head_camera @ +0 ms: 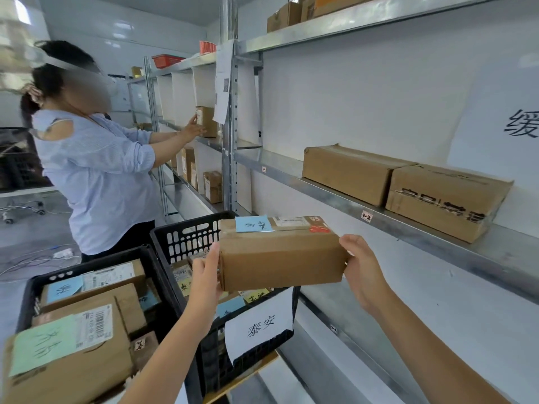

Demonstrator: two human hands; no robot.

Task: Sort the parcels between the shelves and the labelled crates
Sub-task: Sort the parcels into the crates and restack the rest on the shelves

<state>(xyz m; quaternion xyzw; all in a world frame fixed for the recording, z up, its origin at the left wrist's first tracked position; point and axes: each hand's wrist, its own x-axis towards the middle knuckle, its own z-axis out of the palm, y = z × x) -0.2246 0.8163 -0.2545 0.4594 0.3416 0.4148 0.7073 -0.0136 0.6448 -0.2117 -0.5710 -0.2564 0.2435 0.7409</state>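
We record one brown cardboard parcel with a blue note on top [280, 258], held in the air between both hands above the black plastic crate bearing a white paper label [186, 228] and just in front of the grey metal shelf [408, 228]. The left hand [205, 275] presses straight, closed-up fingers flat against the parcel's left end. The right hand [364, 269] grips the right end, thumb curled over the near edge; its other fingers are hidden. Two brown cartons [350, 173] lie on the shelf. A second black crate [96, 259] of parcels stands to the left.
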